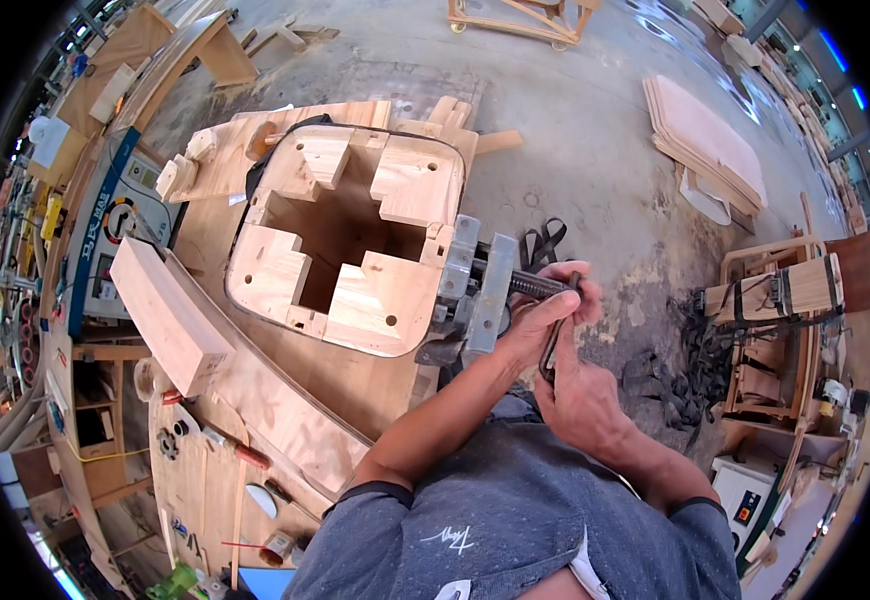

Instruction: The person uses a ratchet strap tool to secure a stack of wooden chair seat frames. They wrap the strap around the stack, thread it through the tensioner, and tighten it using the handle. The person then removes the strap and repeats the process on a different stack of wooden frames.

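A large block-shaped wooden piece [403, 285] with rounded corners and a cross-shaped hollow stands before me, a dark strap [247, 190] around its sides. Against its right side sits a grey metal screw clamp [490, 293], its threaded screw pointing toward my hands. My left hand [552, 305] is closed around the screw's outer end, where a dark metal bar handle [556, 345] crosses it. Just below, my right hand [580, 395] grips the lower end of that bar. Part of the bar is hidden by my fingers.
A long pale wooden beam [170, 315] lies to the left. Hand tools, including a red-handled one [252, 456], rest on a board at lower left. Black straps [690, 375] lie on the floor at right, near a wooden chair frame [775, 300]. Stacked panels [705, 140] lie beyond.
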`<state>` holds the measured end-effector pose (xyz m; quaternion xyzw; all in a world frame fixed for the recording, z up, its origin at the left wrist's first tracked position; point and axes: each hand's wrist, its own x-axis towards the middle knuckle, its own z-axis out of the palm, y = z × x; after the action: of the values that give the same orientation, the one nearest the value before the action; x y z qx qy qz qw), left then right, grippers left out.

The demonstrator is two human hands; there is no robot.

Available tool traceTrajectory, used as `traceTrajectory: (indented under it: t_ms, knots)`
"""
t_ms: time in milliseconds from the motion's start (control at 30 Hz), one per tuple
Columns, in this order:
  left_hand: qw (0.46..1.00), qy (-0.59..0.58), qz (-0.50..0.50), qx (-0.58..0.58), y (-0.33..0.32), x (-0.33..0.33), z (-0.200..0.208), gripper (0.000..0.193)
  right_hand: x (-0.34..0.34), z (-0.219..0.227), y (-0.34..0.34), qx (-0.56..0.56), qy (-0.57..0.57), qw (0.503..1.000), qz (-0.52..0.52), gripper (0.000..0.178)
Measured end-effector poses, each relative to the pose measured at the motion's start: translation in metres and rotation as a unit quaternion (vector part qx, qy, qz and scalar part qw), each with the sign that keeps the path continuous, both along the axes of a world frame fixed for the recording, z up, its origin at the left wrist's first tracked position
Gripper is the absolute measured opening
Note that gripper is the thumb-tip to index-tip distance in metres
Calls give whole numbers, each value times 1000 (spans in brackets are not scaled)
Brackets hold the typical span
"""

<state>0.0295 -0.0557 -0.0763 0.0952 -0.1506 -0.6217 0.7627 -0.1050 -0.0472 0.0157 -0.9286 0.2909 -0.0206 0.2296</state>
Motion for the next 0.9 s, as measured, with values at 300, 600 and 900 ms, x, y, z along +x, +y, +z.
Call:
traceTrajectory:
  t_ms: [300, 600, 900]
  knots:
    - [998, 46, 32, -4, -6, -10, 7, 31, 4, 58, -23, 123, 47, 991, 15, 33]
    - [993, 97, -18, -67, -13, -11, -3, 26, 19, 81, -14, -147, 41, 987, 51, 37]
    - [991, 119, -19, -65, -11, -27, -9, 25, 31, 89, -37, -211, -17, 970, 120, 39]
